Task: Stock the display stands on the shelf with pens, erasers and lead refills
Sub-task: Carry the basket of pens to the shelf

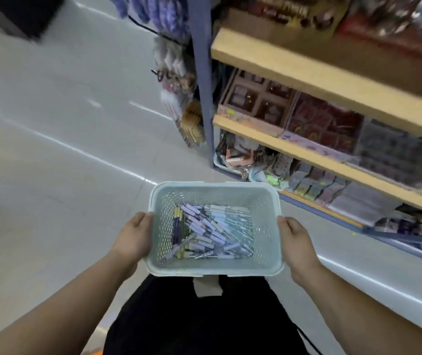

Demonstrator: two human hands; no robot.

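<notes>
A pale blue perforated plastic basket (268, 206) is held level in front of my waist. My left hand (134, 238) grips its left rim and my right hand (295, 243) grips its right rim. Inside lies a loose heap of pens (208, 233) with lilac, light blue and yellow caps, spread across the basket's bottom. No erasers or lead refills can be made out in it. A shelf unit (314, 73) with tan wooden boards stands to the right, its goods blurred; no display stand is clearly visible.
A blue upright post (203, 80) ends the shelf unit, with hanging hair accessories (176, 80) on its left side. Boxed and packaged goods (325, 124) fill the shelves. The pale glossy floor (51, 139) stretches to the left and ahead.
</notes>
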